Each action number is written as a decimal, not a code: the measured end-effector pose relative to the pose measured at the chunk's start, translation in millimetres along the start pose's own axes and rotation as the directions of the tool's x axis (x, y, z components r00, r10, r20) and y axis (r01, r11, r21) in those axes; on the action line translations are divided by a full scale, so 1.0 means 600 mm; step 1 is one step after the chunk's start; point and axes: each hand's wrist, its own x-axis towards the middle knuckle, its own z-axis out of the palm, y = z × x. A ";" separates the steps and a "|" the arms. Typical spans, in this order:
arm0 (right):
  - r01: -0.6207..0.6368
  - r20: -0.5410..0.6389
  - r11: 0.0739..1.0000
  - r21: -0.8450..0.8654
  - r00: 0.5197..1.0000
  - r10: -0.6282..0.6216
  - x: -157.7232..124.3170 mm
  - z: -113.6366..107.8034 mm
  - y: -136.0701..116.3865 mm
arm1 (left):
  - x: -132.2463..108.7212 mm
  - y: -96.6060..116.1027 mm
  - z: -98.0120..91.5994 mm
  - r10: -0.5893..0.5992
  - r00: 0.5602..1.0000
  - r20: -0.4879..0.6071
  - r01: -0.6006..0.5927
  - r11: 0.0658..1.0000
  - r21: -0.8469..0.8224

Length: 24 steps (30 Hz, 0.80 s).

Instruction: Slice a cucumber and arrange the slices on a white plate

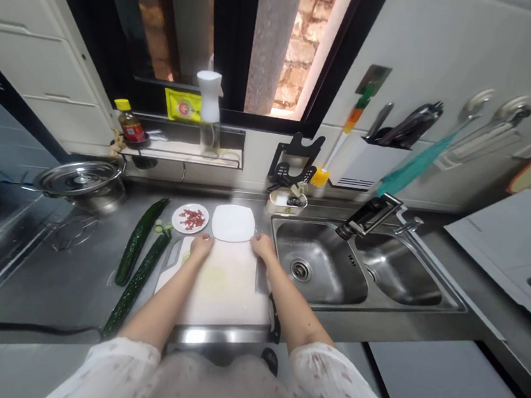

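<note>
A white square plate (232, 223) lies at the far edge of a white cutting board (228, 297). My left hand (201, 246) has its fingers closed at the plate's near left corner. At the near right corner, my right hand (262, 247) grips the plate the same way. A knife with a black handle (274, 320) rests along the board's front edge. Left of the board are two cucumbers, a thick one (139, 245) and a slimmer one (138, 283), with small green slices (163, 227) by its far end. A round plate (175, 219) holds chopped red pieces (193, 219).
To the right is a double steel sink (329, 264) with a black faucet (369, 214). A lidded steel pot (82, 184) stands back left. Behind are a shelf (179, 156) with bottles, a small utensil tub (286, 204) and a knife holder (368, 163).
</note>
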 end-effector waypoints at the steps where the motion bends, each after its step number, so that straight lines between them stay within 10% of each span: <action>1: -0.004 -0.003 1.000 0.009 1.000 0.004 0.005 0.005 -0.001 | 0.004 0.001 0.003 0.003 1.000 0.006 -0.003 1.000 0.006; 13: -0.017 -0.065 0.987 0.160 0.997 0.028 0.027 0.027 -0.008 | 0.022 0.024 0.022 0.027 0.999 0.022 -0.028 1.000 0.008; 24: -0.018 -0.087 0.902 0.432 0.994 0.062 -0.019 0.015 -0.009 | -0.028 0.037 -0.034 0.111 0.994 -0.007 -0.109 0.965 -0.239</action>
